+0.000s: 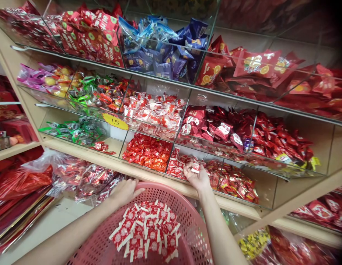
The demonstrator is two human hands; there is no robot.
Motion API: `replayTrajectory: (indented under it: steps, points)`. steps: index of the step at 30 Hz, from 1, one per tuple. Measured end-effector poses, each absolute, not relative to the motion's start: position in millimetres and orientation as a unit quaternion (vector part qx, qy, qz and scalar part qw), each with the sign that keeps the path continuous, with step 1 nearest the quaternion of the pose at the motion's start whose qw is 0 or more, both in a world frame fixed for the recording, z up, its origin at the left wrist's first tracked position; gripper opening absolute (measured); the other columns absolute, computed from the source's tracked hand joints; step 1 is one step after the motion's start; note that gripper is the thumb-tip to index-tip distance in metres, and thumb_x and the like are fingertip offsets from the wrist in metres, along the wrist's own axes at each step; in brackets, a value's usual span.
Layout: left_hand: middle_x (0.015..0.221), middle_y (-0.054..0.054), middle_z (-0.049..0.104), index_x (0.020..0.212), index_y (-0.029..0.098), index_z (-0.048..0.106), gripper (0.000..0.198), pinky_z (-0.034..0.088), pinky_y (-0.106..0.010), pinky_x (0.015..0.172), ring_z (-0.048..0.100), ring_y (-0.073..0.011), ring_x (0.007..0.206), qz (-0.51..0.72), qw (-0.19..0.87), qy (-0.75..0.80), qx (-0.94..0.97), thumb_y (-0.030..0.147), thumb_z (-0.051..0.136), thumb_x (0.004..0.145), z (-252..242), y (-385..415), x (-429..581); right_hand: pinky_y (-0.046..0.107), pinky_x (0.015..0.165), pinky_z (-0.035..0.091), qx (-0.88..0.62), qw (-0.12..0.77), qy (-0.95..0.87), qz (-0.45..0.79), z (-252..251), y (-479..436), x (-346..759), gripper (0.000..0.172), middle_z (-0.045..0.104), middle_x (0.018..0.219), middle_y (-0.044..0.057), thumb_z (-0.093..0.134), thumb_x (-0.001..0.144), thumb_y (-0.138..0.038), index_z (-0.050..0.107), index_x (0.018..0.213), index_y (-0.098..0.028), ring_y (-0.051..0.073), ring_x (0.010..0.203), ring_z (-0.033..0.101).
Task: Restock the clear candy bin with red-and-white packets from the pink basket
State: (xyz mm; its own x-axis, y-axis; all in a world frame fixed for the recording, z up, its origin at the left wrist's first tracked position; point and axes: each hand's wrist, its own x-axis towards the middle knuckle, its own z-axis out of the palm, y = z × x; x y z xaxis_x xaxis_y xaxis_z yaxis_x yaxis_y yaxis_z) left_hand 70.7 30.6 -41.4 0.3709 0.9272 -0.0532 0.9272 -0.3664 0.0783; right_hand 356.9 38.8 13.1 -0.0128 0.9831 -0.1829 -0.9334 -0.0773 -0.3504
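Note:
My left hand (125, 192) is at the far left rim of a pink perforated plastic basket (197, 221), thumb over the edge and fingers curled down outside. In the basket lies a pile of small red-and-white wrapped candies (149, 232). My right hand (197, 177) is at the front of a low shelf compartment, palm turned up and fingers curled around a few red-and-white wrapped candies (195, 168). Similar candies (176, 163) fill the compartment behind it. How many pieces the right hand holds is hidden.
Clear dividers split the wooden shelves (234, 204) into compartments. Orange-red candies (149, 152) lie left of my right hand, gold-and-red ones (234, 182) right. A yellow "15" tag (115, 121) hangs above. Bagged sweets (96, 178) sit under the shelf; a red bag (24, 182) lies left.

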Motion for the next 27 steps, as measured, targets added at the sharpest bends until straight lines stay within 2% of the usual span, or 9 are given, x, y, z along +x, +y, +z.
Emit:
replayTrajectory:
  steps: [3, 6, 14, 21, 24, 27]
  points:
    - [0.090, -0.014, 0.061, 0.103, 0.012, 0.054, 0.054, 0.044, -0.046, 0.072, 0.058, -0.0331, 0.087, -0.003, 0.047, 0.563, 0.825, 0.056, 0.029, 0.086, -41.2, 30.9, 70.8, 0.017, 0.037, 0.035, -0.190, 0.665, -0.073, 0.718, 15.2, 38.2, 360.1, 0.043, 0.050, 0.063, 0.001, 0.010, 0.093, -0.038, 0.048, 0.081, -0.020, 0.010, 0.054, 0.048]
    - [0.090, -0.014, 0.061, 0.104, 0.012, 0.054, 0.054, 0.044, -0.045, 0.072, 0.058, -0.0330, 0.087, -0.005, 0.047, 0.564, 0.825, 0.056, 0.029, 0.086, -41.0, 31.5, 71.1, 0.017, 0.033, 0.030, -0.205, 0.665, -0.097, 0.711, 14.7, 38.1, 361.3, 0.038, 0.053, 0.067, 0.002, 0.016, 0.091, -0.037, 0.047, 0.080, -0.020, 0.010, 0.048, 0.044]
    - [0.090, -0.014, 0.061, 0.105, 0.011, 0.054, 0.055, 0.044, -0.045, 0.072, 0.058, -0.0330, 0.086, 0.002, 0.045, 0.558, 0.829, 0.056, 0.028, 0.086, -39.9, 29.3, 70.4, 0.015, 0.031, 0.023, -0.254, 0.681, -0.185, 0.661, 12.4, 38.5, 356.3, 0.037, 0.046, 0.060, -0.002, 0.032, 0.083, -0.051, 0.046, 0.072, -0.019, 0.006, 0.041, 0.035]
    - [0.089, -0.014, 0.061, 0.105, 0.012, 0.054, 0.054, 0.044, -0.046, 0.071, 0.058, -0.0329, 0.086, -0.005, 0.043, 0.560, 0.827, 0.055, 0.028, 0.086, -36.9, 29.3, 72.4, 0.012, 0.030, 0.022, -0.256, 0.679, -0.181, 0.664, 13.3, 37.0, 356.5, 0.025, 0.045, 0.058, -0.004, 0.036, 0.086, -0.039, 0.045, 0.073, -0.020, 0.005, 0.040, 0.032]
    - [0.090, -0.013, 0.061, 0.105, 0.012, 0.053, 0.053, 0.045, -0.046, 0.072, 0.058, -0.0326, 0.086, -0.006, 0.046, 0.560, 0.827, 0.055, 0.027, 0.087, -35.4, 28.6, 72.5, 0.012, 0.030, 0.017, -0.321, 0.649, -0.236, 0.648, 16.7, 35.9, 354.1, 0.026, 0.038, 0.053, -0.007, 0.047, 0.080, -0.045, 0.046, 0.075, -0.020, 0.004, 0.038, 0.027]
    - [0.088, -0.013, 0.061, 0.102, 0.012, 0.054, 0.052, 0.045, -0.046, 0.071, 0.059, -0.0327, 0.084, -0.006, 0.042, 0.563, 0.825, 0.054, 0.029, 0.086, -35.0, 26.9, 72.2, 0.015, 0.031, 0.017, -0.460, 0.614, -0.362, 0.529, 17.8, 37.5, 351.6, 0.032, 0.035, 0.050, -0.009, 0.065, 0.067, -0.046, 0.048, 0.073, -0.019, 0.004, 0.038, 0.024]
